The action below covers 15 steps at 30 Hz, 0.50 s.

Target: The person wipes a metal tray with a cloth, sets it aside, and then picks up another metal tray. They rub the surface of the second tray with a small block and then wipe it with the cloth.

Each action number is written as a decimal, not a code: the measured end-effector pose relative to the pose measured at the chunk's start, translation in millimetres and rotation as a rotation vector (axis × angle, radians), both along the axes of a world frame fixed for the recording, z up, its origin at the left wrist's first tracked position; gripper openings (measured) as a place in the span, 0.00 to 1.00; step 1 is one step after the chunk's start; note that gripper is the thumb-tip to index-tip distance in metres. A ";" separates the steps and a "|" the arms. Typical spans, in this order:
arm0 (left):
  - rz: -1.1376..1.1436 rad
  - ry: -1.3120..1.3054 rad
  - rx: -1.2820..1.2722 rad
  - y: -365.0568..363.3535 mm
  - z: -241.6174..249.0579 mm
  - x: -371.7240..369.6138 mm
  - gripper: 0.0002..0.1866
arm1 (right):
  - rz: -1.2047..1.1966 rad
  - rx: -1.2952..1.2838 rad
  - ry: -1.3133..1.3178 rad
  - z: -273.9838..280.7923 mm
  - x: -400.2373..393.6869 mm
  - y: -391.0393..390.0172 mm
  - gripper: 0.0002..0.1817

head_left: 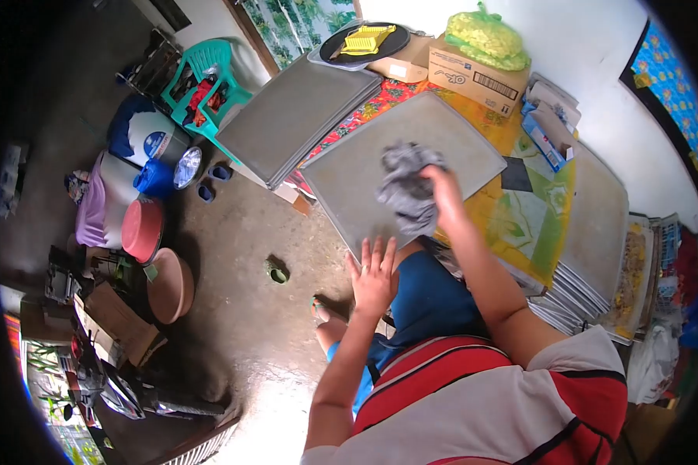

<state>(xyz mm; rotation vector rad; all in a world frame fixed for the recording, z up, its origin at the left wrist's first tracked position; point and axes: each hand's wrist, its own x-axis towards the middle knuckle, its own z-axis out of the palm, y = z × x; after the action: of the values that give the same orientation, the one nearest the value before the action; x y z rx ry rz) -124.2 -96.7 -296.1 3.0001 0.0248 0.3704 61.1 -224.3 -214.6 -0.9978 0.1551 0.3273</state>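
A grey metal baking tray point(349, 174) lies on a table with a colourful cloth point(520, 209). My right hand point(442, 188) is closed on a crumpled grey rag point(408, 186) and presses it on the tray's middle. My left hand point(374, 273) rests flat with fingers spread on the tray's near edge. My blue shorts and striped red and white shirt fill the lower part of the view.
A stack of grey trays point(295, 116) lies to the left, another stack point(593, 232) to the right. A cardboard box point(477, 74) with a yellow bag stands at the back. A green chair point(205, 85), tubs and basins point(143, 229) stand on the concrete floor.
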 end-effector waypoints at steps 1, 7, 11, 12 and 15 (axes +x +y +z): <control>-0.036 0.005 0.075 -1.8 -5.5 11.6 0.38 | -0.068 0.028 -0.012 10.7 -1.3 -17.6 0.14; -0.110 -0.076 0.236 5.0 -23.6 42.9 0.32 | -0.301 0.087 -0.170 19.3 15.5 -95.9 0.15; -0.120 -0.056 0.268 2.6 48.6 33.6 0.31 | -0.509 0.228 -0.263 48.4 8.5 -130.7 0.17; -0.120 -0.048 0.159 7.7 73.7 32.9 0.29 | -0.583 0.261 -0.286 52.9 7.1 -136.6 0.18; -0.004 0.062 -0.018 22.6 181.8 33.6 0.27 | -0.651 0.282 -0.461 55.3 13.7 -151.6 0.24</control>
<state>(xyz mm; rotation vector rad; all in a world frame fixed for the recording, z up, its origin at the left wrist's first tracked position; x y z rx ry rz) -90.7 -74.1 -114.3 2.9927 0.0269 0.2755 74.8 -375.9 -159.3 -0.6732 0.0071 -0.4658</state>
